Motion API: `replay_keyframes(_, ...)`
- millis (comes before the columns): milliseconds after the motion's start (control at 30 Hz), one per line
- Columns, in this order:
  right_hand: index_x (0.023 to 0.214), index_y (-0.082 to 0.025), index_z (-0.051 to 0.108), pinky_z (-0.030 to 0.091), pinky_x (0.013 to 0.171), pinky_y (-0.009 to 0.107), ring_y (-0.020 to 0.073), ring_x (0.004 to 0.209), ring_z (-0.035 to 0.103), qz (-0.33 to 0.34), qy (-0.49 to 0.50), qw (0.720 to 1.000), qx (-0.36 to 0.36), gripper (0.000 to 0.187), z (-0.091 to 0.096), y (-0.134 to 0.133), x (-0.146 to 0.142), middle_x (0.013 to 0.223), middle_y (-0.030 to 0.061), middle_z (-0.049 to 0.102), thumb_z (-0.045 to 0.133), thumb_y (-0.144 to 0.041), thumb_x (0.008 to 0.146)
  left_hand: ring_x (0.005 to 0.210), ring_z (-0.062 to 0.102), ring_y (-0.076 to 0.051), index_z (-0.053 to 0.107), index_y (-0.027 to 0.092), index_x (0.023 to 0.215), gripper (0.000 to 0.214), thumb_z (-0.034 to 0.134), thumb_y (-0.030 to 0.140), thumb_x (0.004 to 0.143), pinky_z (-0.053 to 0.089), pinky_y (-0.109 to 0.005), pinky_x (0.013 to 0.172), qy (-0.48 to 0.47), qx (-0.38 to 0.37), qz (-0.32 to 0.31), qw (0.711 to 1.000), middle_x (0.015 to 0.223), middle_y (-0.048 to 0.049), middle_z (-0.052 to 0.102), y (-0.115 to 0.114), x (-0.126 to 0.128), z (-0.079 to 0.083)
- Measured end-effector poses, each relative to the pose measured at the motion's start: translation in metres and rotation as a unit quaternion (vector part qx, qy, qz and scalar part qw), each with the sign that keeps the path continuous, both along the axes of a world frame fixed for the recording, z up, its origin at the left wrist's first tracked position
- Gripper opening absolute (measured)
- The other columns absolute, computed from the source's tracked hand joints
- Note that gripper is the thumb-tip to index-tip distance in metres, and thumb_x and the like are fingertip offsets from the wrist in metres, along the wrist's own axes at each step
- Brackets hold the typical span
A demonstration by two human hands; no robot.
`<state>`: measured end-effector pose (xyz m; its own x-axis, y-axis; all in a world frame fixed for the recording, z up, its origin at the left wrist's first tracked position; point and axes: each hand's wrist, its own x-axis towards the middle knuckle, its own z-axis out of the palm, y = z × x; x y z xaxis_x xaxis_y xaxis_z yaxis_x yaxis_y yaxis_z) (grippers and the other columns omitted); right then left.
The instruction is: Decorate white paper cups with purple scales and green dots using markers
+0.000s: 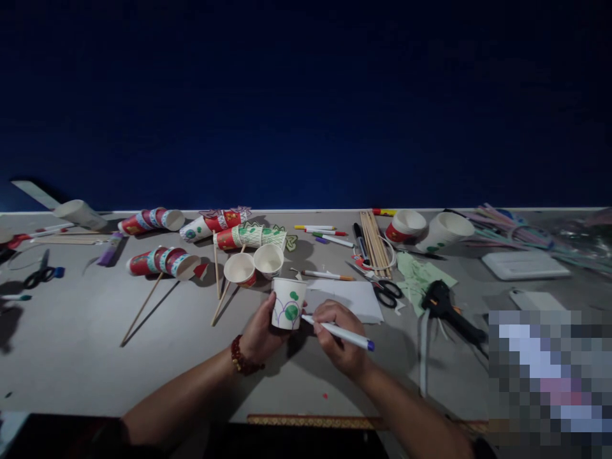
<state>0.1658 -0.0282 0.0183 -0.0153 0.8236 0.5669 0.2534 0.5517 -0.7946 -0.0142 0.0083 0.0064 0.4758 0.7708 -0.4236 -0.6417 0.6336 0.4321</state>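
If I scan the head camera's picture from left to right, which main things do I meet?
Far-left scissors → purple tube → left hand → held cup → right hand → glue gun.

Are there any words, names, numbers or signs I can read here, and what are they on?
None that I can read.
Cup in the left hand: green blobs and purple curves, no letters that I can see.
Pen in the right hand: too blurred to tell if it has print.
Red cup at left: gold marks, too small to read.
Purple tube: too blurred.
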Motion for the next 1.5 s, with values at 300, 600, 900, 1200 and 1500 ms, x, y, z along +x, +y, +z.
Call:
replay_keyframes(300,0.091,-0.025,0.063,0.056,0.067,0.038,0.0223,0.071,0.065,0.007,0.061,0.998,0.001,0.010,-0.004,-0.001,0.001,0.073,0.0023,0.065,0.058,-0.016,0.092,0.089,0.072,-0.023,0.073,0.016,0.114,0.053,0.085,0.052,0.078,0.057,-0.032,0.071,-0.030,0.048,-0.011,0.998,0.105,-0.0111,0.078,-0.003,-0.006,-0.006)
replay_keyframes(600,0.090,-0.025,0.062,0.057,0.065,0.038,0.0222,0.071,0.067,0.004,0.033,0.999,0.016,0.008,0.003,-0.003,0.000,0.075,0.0028,0.068,0.059,-0.018,0.090,0.085,0.071,-0.025,0.074,0.013,0.111,0.043,0.072,0.050,0.088,0.057,-0.033,0.067,-0.025,0.046,-0.048,0.997,0.102,-0.0142,0.077,-0.002,-0.004,-0.001)
replay_keyframes(900,0.092,-0.027,0.061,0.055,0.063,0.035,0.0208,0.068,0.067,0.056,-0.011,0.998,0.022,0.014,0.017,-0.004,-0.002,0.072,0.0007,0.068,0.056,-0.014,0.091,0.099,0.073,-0.032,0.075,0.013,0.106,0.041,0.078,0.049,0.085,0.058,-0.041,0.084,0.025,0.072,-0.042,0.996,0.101,-0.0150,0.078,-0.006,-0.001,-0.011)
replay_keyframes(1200,0.091,-0.027,0.061,0.055,0.067,0.035,0.0202,0.067,0.066,0.067,-0.028,0.997,0.019,0.011,0.015,-0.003,-0.002,0.072,-0.0002,0.069,0.057,-0.017,0.091,0.099,0.074,-0.031,0.076,0.016,0.103,0.041,0.084,0.049,0.079,0.058,-0.042,0.089,0.037,0.076,-0.023,0.996,0.096,-0.0112,0.079,-0.007,0.003,-0.007)
replay_keyframes(1500,0.096,-0.026,0.061,0.055,0.067,0.034,0.0201,0.069,0.065,0.047,-0.031,0.998,0.035,0.013,0.012,-0.002,-0.003,0.075,0.0009,0.069,0.058,-0.015,0.091,0.089,0.074,-0.027,0.075,0.014,0.102,0.046,0.085,0.052,0.077,0.058,-0.037,0.081,0.035,0.079,-0.038,0.996,0.096,-0.0108,0.078,-0.006,0.004,-0.006)
